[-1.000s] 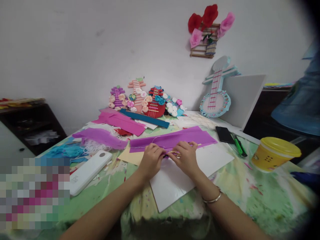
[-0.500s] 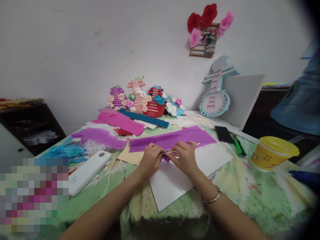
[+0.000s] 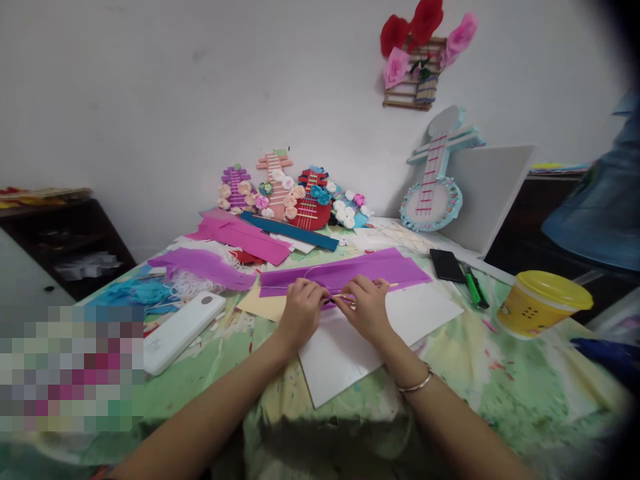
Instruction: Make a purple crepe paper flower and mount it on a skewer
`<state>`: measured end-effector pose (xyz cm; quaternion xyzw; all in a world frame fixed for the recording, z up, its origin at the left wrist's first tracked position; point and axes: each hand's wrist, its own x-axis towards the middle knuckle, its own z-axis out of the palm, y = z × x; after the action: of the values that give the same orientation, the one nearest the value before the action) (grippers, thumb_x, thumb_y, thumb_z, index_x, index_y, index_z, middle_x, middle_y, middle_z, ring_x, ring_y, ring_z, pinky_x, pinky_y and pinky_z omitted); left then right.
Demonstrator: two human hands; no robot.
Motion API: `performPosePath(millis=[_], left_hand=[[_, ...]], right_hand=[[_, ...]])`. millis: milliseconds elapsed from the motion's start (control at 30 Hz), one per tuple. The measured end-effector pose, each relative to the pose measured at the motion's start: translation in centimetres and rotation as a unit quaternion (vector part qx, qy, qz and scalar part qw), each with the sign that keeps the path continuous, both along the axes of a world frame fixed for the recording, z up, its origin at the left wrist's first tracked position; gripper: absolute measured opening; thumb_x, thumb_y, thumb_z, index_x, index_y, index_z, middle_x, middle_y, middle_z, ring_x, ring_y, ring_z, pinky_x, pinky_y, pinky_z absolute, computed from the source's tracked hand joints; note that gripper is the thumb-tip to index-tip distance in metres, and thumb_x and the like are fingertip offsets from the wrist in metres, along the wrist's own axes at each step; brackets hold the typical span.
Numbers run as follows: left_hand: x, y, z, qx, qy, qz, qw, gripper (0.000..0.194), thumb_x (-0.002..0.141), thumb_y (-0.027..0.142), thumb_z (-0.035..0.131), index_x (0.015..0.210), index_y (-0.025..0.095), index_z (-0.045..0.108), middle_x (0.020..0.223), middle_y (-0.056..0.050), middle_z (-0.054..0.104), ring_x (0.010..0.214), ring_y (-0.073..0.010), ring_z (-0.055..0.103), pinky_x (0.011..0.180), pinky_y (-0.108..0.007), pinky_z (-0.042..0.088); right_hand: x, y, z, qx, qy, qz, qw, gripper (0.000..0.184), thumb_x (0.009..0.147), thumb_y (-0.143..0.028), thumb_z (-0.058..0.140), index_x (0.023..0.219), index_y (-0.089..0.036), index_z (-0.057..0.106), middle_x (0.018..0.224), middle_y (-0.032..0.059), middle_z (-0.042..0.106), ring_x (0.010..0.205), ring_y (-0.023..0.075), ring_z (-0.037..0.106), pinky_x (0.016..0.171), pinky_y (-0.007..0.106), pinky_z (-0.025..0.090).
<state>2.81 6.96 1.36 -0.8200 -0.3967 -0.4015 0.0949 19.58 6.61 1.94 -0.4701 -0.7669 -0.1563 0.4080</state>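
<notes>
My left hand is closed in a pinch on a small dark purple piece of paper, most of it hidden by the fingers. Close beside it, my right hand grips a thin pale wooden stick that reaches from the left fingertips out past the right knuckles. Something shiny and gold shows under the right fingers, too small to name. Behind both hands lies a long purple paper strip, with a thin white thread over its left part. Below them is a white board, overlapping a cream sheet.
Left are a white power bank, white yarn and blue paper. Right are a black phone, a green cutter and a yellow-lidded tub. Decorated paper instruments stand along the wall.
Both hands stay together in nearly the same place, with small finger movements around the purple paper and the stick. The camera view has shifted slightly.
</notes>
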Motion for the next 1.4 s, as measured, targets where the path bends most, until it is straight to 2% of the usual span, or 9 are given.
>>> performPosePath(millis=[500,767,933,1200,1400], left_hand=[[-0.1,-0.3,-0.3,0.083,0.017,0.031,0.996,0.016,0.088,0.019,0.051,0.093,0.019,0.065,0.089,-0.007,0.069,0.095,-0.0256,0.049,0.081,-0.04,0.033],[-0.4,-0.5,-0.5,0.171,0.072,0.053,0.981,0.019,0.087,0.014,0.051,0.096,0.021,0.067,0.089,-0.006,0.07,0.096,-0.027,0.053,0.079,-0.041,0.033],[-0.2,-0.3,-0.5,0.224,0.094,0.066,0.968,0.016,0.086,0.013,0.053,0.094,0.017,0.066,0.084,-0.007,0.069,0.092,-0.0253,0.055,0.08,-0.04,0.036],[0.5,0.0,-0.9,0.137,0.076,0.056,0.986,0.014,0.086,0.013,0.052,0.095,0.014,0.063,0.091,-0.01,0.066,0.095,-0.0265,0.052,0.08,-0.039,0.037],[0.7,0.6,0.1,0.053,0.068,0.04,0.995,0.013,0.084,0.009,0.049,0.086,0.015,0.061,0.087,-0.01,0.064,0.093,-0.0267,0.049,0.075,-0.039,0.036]], right_hand=[[0.1,0.1,-0.3,0.012,0.023,0.006,1.0,0.022,0.086,-0.037,0.056,0.074,-0.019,0.057,0.078,0.0021,0.061,0.078,0.0172,0.053,0.083,0.037,0.02],[0.3,0.1,-0.3,0.025,0.027,0.01,0.999,0.02,0.085,-0.035,0.058,0.073,-0.018,0.057,0.077,0.0021,0.061,0.077,0.0174,0.053,0.081,0.036,0.02],[0.2,-0.1,-0.1,0.03,0.021,0.009,0.999,0.019,0.084,-0.033,0.059,0.072,-0.018,0.058,0.077,0.0016,0.061,0.076,0.0165,0.053,0.081,0.036,0.02],[0.0,-0.2,0.0,0.047,0.006,0.003,0.999,0.02,0.084,-0.034,0.059,0.072,-0.018,0.058,0.075,0.0016,0.061,0.074,0.0158,0.051,0.082,0.036,0.02],[0.1,0.0,0.3,0.048,-0.002,-0.006,0.999,0.019,0.085,-0.032,0.058,0.072,-0.018,0.059,0.075,0.0018,0.061,0.076,0.0163,0.051,0.084,0.037,0.02]])
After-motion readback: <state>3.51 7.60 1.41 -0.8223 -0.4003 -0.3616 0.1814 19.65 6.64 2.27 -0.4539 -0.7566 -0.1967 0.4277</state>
